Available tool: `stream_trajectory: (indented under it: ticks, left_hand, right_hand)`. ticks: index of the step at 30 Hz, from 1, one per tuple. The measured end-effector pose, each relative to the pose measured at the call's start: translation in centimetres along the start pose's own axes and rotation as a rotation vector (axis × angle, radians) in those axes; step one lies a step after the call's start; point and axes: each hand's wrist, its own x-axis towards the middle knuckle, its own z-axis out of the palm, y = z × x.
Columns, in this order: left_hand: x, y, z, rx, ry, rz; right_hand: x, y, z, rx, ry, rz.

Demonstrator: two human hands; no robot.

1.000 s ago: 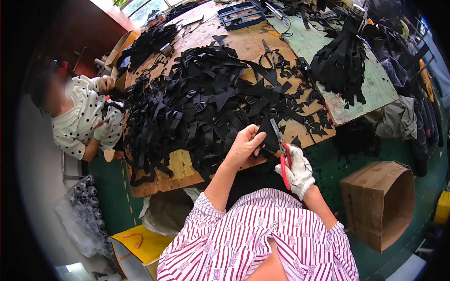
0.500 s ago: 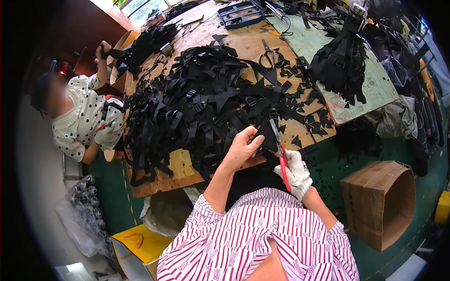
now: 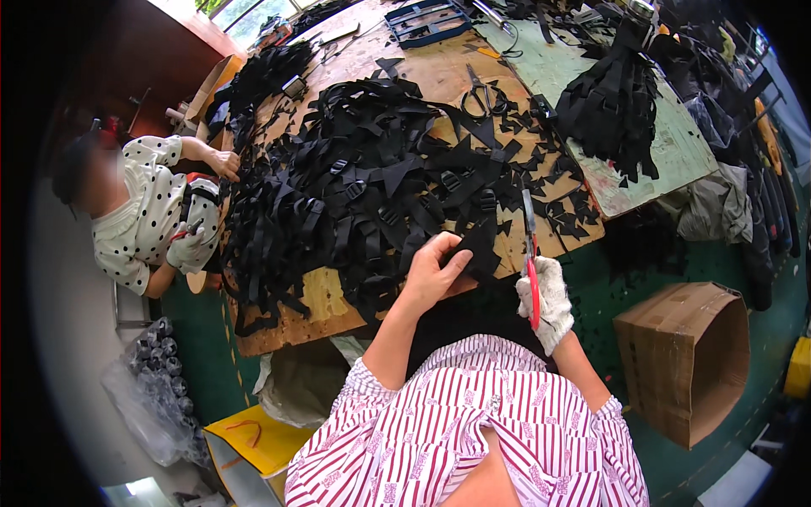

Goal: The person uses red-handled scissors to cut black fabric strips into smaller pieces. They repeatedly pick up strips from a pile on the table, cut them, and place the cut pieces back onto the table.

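My bare left hand [image 3: 436,269] pinches a black fabric piece [image 3: 478,252] at the near edge of the wooden table [image 3: 323,289]. My right hand [image 3: 542,300], in a white knitted glove, is closed on red-handled scissors [image 3: 532,287], their long blades pointing up, a little to the right of the fabric. A heap of black straps with plastic buckles [image 3: 338,194] covers much of the table ahead, with small triangular offcuts at the right. Another pair of scissors [image 3: 476,100] lies beyond the heap.
A co-worker [image 3: 135,220] at the left reaches to the table and holds a tool. A pale green board [image 3: 684,156] bears black strips [image 3: 612,114]. A blue tray [image 3: 427,21] lies at the back. A cardboard box [image 3: 655,363] stands right, a yellow bag [image 3: 253,439] lower left.
My right hand has moved right with the scissors, away from the fabric, their blades now nearly upright. The co-worker's bare hand went up, then came down to the table's left edge.
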Motion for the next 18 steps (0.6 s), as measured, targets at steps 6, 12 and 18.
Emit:
stream_trajectory:
  ticks: [6, 12, 18]
  left_hand:
    - [1.5, 6.2, -1.8, -0.432, 0.155, 0.351]
    - [7.1, 3.8, -1.7, -0.892, 0.321, -0.03]
    - [10.1, -3.9, -0.3, -1.025, 0.279, -0.289]
  right_hand:
    - [0.1, 1.3, -1.0, 0.148, 0.09, -0.1]
    - [0.2, 0.7, -1.3, 0.202, 0.103, -0.152]
    - [0.0, 1.0, -1.6, 0.221, 0.119, -0.107]
